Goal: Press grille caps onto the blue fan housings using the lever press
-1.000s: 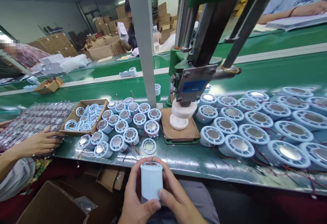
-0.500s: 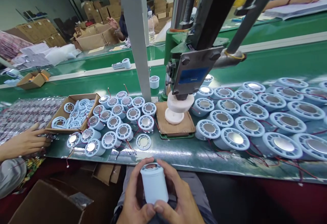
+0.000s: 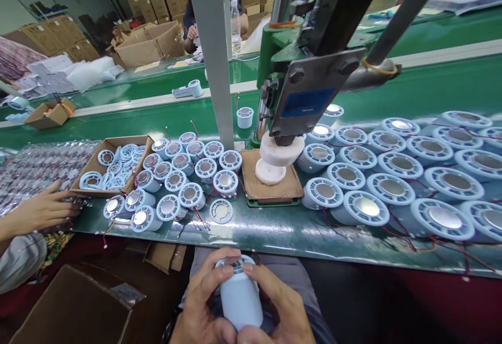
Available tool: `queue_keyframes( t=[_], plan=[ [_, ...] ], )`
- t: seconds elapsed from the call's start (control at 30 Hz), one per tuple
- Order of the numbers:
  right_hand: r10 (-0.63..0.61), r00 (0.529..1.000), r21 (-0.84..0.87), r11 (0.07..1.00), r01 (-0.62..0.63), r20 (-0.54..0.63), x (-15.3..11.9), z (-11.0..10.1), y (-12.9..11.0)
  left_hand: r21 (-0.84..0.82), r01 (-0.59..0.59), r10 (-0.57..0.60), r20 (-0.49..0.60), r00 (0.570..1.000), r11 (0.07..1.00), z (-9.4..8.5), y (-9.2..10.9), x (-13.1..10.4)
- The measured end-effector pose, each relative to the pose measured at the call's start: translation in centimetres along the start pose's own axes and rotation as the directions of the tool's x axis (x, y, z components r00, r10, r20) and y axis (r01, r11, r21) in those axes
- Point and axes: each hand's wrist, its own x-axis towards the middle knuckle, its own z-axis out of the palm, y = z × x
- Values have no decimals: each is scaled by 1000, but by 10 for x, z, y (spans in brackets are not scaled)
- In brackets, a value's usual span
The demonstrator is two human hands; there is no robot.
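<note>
Between both hands I hold a light blue cylindrical housing (image 3: 240,302) with a slotted ring and a metal disc on top. My left hand (image 3: 202,302) wraps its left side, fingers on the top rim. My right hand (image 3: 284,305) grips the opposite side, a finger at the rim's right edge. The thumbs meet low on the near side. On the bench edge beyond lies a flat light blue slotted ring (image 3: 221,211). Ahead stands a hand press (image 3: 306,101), its white round pad raised above a white round seat (image 3: 270,171) on a cardboard-covered base.
Several similar housings (image 3: 168,206) with red and dark wires stand left of the press, more (image 3: 366,205) to its right. A cardboard box (image 3: 113,193) holds loose blue rings. At far left another person's hand (image 3: 43,210) rests by clear-wrapped parts. A grey post (image 3: 214,56) rises behind.
My fingers have shifted up onto the top rim of the housing, the left ones reaching over it. Across the bench, a person's raised hand has come down. The view has shifted slightly.
</note>
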Motion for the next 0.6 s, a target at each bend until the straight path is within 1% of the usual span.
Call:
queue_keyframes(
  t=[0.07,0.17,0.3,0.37,0.47,0.53,0.6],
  plan=[
    [-21,1000,10,1000,21,5,0,-1,-1,32,-15,15,16,1000,999,-1,0,-1],
    [-18,1000,12,1000,19,-4,1,-1,-2,53,-14,12,40,999,998,-2,-1,-3],
    [-11,999,-29,1000,10,-42,-1,2,-2,0,16,-16,-9,1000,1000,3,-1,-3],
    [20,998,-30,999,-21,-52,-4,4,0,-41,34,-36,-36,999,999,7,-1,-5],
    [110,993,10,994,-109,-33,-12,7,4,-114,104,-112,-61,992,988,10,-1,-10],
    [164,986,32,986,-164,5,-17,7,9,-166,184,-194,-43,980,969,10,2,-12],
    [199,979,17,980,-200,44,-22,7,14,-180,251,-258,-14,966,951,7,7,-10]
  ],
)
